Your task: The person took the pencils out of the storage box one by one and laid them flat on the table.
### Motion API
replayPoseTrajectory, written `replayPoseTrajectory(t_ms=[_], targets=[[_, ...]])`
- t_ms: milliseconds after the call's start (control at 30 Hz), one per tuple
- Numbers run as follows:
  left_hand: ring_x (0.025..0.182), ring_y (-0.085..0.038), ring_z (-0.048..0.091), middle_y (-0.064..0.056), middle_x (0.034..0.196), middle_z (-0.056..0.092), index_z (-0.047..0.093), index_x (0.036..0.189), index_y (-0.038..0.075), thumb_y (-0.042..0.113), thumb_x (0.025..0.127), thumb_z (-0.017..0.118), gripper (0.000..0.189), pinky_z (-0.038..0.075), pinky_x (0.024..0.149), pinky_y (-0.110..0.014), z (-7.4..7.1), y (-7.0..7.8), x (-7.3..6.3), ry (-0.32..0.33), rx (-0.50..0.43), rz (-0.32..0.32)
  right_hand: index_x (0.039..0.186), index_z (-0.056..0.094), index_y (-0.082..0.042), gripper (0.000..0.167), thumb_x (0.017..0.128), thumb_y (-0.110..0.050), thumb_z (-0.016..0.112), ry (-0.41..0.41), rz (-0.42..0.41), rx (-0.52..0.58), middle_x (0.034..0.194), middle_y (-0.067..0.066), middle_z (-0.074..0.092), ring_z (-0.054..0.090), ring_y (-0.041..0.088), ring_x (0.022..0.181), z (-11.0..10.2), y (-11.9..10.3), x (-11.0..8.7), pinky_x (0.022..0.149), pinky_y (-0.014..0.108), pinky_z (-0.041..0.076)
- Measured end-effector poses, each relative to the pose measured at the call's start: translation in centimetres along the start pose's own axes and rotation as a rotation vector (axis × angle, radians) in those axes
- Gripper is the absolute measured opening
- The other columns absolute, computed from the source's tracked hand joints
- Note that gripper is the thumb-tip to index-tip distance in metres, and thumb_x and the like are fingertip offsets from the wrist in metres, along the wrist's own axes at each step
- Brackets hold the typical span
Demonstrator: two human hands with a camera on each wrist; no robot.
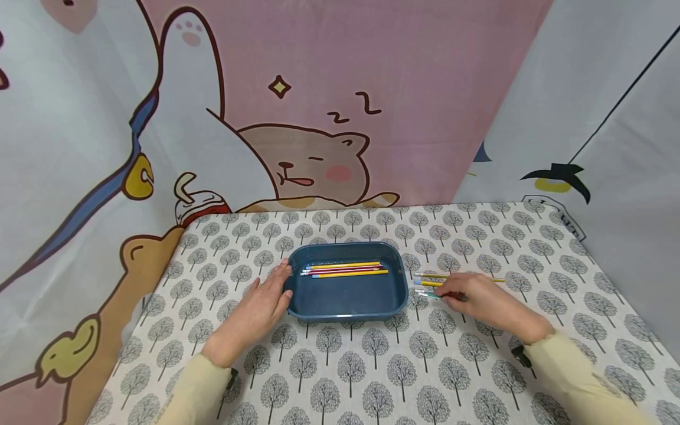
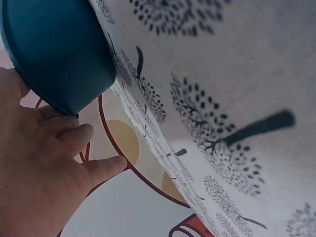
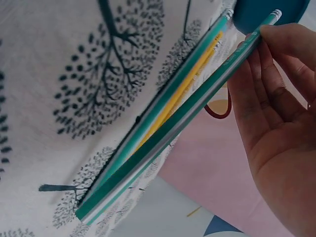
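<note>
Right fingers [image 3: 271, 81]: pinching one green pencil [image 3: 180, 117] near its eraser end.
Green pencil: sticks out past the fingers, away from the tub [image 1: 345, 301]; should be light, stiff, a bit slippery, and might snap if bent hard.
Good spot to hold: probably the middle, so it won't tip.
Beside the right fingers: another green one [image 3: 165, 96] and some yellow pencils [image 3: 177, 94] on the desk [image 1: 366, 360].
Left fingers [image 1: 278, 277]: spread out, touching the tub's left side.
Between both hands' fingers: the tub, with yellow and red pencils [image 1: 350, 274] inside.
Arms: reaching in low from each side.
</note>
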State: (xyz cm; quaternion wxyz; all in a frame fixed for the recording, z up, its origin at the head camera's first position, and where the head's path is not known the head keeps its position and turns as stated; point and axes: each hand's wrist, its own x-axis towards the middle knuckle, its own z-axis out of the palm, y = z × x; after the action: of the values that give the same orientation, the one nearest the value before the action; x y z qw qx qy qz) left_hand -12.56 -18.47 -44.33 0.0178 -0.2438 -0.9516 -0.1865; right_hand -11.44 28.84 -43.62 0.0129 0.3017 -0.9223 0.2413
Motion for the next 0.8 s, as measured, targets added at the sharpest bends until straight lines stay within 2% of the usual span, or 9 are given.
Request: replayPoseTrajectory(t_ms=[300,533,800], targets=[[0.153,-0.031,0.031,-0.009,0.17,0.021,0.035,0.16,0.002,0.031,0.112,0.045,0.057,0.029,0.117,-0.069,0.0,0.0,0.0,-0.005,0.002,0.0,0.109,0.08,-0.011,0.024,0.089,0.001,0.077,-0.037,0.011,0.019,0.103,-0.006,0.074,0.065,0.002,0.084,0.6,0.5,0.1,0.073,0.025,0.059],[0.152,-0.032,0.033,-0.013,0.169,0.027,0.036,0.16,0.002,0.029,0.111,0.047,0.056,0.029,0.116,-0.069,0.1,0.0,0.0,0.005,0.004,0.002,0.108,0.08,-0.012,0.023,0.089,0.001,0.077,-0.046,0.02,0.019,0.103,-0.006,0.074,0.067,0.004,0.086,0.9,0.8,0.2,0.074,0.027,0.06],[0.152,-0.033,0.033,-0.013,0.169,0.026,0.036,0.159,0.002,0.029,0.111,0.047,0.056,0.029,0.116,-0.07,0.1,0.0,0.0,0.0,0.003,0.002,0.107,0.081,-0.014,0.022,0.09,-0.001,0.077,-0.065,0.062,0.022,0.105,-0.005,0.074,0.068,0.006,0.088,1.1,0.7,0.2,0.075,0.027,0.06]])
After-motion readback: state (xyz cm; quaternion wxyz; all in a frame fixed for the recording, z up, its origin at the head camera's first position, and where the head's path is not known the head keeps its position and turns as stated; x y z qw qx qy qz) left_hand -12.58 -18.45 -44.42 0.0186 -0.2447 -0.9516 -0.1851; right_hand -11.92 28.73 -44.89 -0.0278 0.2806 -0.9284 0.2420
